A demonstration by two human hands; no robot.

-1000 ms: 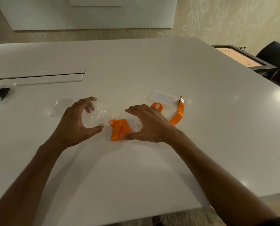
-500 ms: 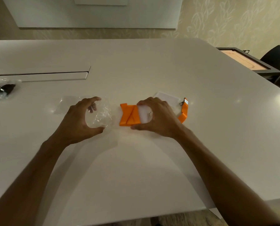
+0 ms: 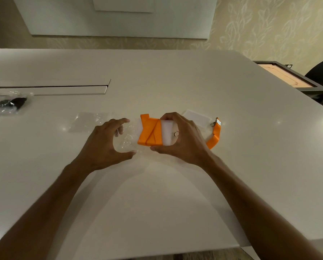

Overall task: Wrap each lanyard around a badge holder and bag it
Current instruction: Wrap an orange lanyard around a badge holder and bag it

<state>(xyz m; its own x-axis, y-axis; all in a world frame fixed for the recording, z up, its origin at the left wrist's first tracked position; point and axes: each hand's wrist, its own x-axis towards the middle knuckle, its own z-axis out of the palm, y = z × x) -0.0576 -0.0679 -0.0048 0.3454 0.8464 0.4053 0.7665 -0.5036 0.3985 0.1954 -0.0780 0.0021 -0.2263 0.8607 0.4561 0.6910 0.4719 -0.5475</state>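
My right hand (image 3: 183,139) grips a clear badge holder (image 3: 167,133) wrapped in an orange lanyard (image 3: 150,133), holding it by its right end between thumb and fingers. My left hand (image 3: 104,145) pinches the mouth of a clear plastic bag (image 3: 126,141) between thumb and forefinger, just left of the wrapped bundle. The bundle's left end reaches the bag's opening. A second badge holder (image 3: 196,117) lies flat behind my right hand, with a loose orange lanyard (image 3: 214,136) and its metal clip beside it.
Several clear bags (image 3: 89,121) lie flat on the white table (image 3: 156,194) left of my hands. A bagged black item (image 3: 8,106) sits at the far left, near a long cable slot. A dark framed side table and a black chair stand at the right.
My right hand lifted the wrapped bundle and carried it away from me, then left toward the bag's mouth. My left hand kept hold of the bag.
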